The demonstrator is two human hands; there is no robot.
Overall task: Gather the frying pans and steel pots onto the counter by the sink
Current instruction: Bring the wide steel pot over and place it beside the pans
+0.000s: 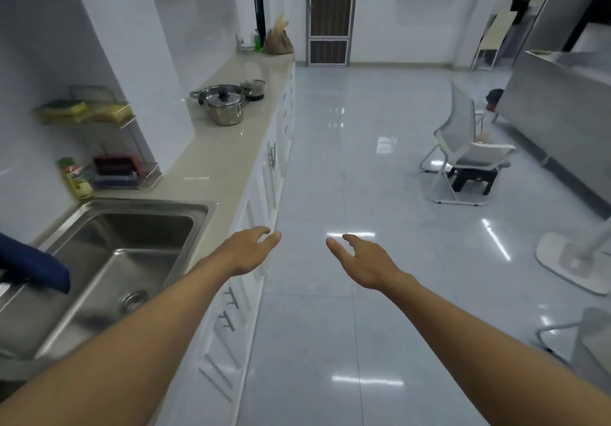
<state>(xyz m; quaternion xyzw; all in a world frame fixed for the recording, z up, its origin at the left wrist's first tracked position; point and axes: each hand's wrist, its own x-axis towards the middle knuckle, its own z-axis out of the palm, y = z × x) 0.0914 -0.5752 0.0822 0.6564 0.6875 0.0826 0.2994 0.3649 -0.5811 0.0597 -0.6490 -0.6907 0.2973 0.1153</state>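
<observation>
Head view, looking down the kitchen aisle. Both my hands are out in front over the floor, fingers loosely spread, holding nothing: left hand (251,250) just off the worktop (218,164) edge, right hand (360,260) further out over the tiles.

Task items sit ahead and to the left, well apart from either hand: a lidded steel pot (225,105) on the worktop, a wide pan (211,92) touching it behind, and a smaller pot (254,88) just beyond. The row runs along the worktop, away from me. I judge the left hand the nearer one.

Sink (109,260) is close by on my left, a blue cloth (36,268) over its near rim. Bare worktop lies between sink and pots. A corner rack (109,147) with sponges stands against the wall, clear of that stretch. Nothing blocks the path; chair (463,157) is off right.
</observation>
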